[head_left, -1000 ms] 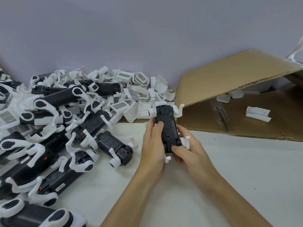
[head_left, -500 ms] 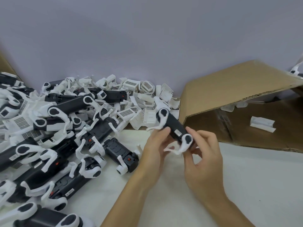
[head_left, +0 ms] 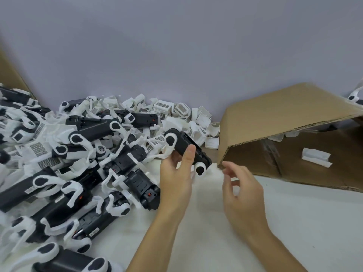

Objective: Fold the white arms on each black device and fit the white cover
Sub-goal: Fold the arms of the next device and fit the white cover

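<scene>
My left hand grips a black device above the table, thumb across its body. The device tilts down to the right, with a white arm joint at its upper left end and another at its lower right end. My right hand hovers just right of the device with loosely curled fingers, holding nothing and not touching it. A heap of white covers lies behind the device against the wall.
A large pile of black devices with white arms fills the left side of the white table. An open cardboard box lies on its side at the right, with a white part inside.
My right hand has let go of the device and drawn back to the right. My left hand now holds the device alone, turned and tilted down to the right.
</scene>
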Motion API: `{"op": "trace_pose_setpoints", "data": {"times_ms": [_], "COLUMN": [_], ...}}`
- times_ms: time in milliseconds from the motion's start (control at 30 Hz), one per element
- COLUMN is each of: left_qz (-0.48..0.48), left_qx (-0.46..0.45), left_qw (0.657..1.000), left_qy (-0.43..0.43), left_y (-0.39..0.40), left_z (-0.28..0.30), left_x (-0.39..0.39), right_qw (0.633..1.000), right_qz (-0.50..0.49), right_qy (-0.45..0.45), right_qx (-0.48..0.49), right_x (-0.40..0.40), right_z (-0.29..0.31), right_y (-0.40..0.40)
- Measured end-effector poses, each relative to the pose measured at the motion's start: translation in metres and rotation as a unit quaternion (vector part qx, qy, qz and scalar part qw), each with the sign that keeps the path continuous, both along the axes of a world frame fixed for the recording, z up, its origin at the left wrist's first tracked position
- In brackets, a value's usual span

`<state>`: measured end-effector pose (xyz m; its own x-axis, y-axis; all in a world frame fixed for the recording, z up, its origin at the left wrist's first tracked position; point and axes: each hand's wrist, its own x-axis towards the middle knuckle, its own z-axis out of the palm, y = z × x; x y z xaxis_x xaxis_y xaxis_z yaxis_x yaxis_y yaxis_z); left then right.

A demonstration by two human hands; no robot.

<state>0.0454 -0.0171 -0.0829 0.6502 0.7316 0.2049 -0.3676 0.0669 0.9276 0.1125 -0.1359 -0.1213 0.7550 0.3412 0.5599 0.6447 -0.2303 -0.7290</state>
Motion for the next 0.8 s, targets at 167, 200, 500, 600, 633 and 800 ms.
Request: {"op": "trace_pose_setpoints", "data": {"times_ms": [167,200,500,600,633,800], "left_qz": [0.008,0.001,-0.076,-0.107,-0.119,-0.139], "left_qx": [-0.037,-0.054,-0.179,-0.16,-0.146,-0.069], "left_qw": [0.999,0.998,0.98,0.98,0.981,0.987], "left_qy": [-0.025,-0.027,-0.048,-0.046,-0.039,0.049], "left_y": [-0.002,-0.002,-0.007,-0.009,-0.009,-0.008], "left_z": [0.004,0.005,0.007,0.003,0.001,-0.003], "left_x": [0.0,0.001,0.0,0.0,0.001,0.001], "right_qw": [0.978,0.972,0.978,0.994,0.994,0.954], "right_qz": [0.125,0.147,0.09,0.065,0.061,0.044], "right_qy": [-0.036,-0.035,-0.014,0.066,0.091,0.253], "right_qx": [-0.162,-0.178,-0.186,-0.063,-0.014,0.156], "right_x": [0.012,0.013,0.016,0.016,0.016,0.02], "right_z": [0.01,0.013,0.012,0.003,0.002,-0.001], "right_y": [0.02,0.026,0.036,0.019,0.012,-0.012]}}
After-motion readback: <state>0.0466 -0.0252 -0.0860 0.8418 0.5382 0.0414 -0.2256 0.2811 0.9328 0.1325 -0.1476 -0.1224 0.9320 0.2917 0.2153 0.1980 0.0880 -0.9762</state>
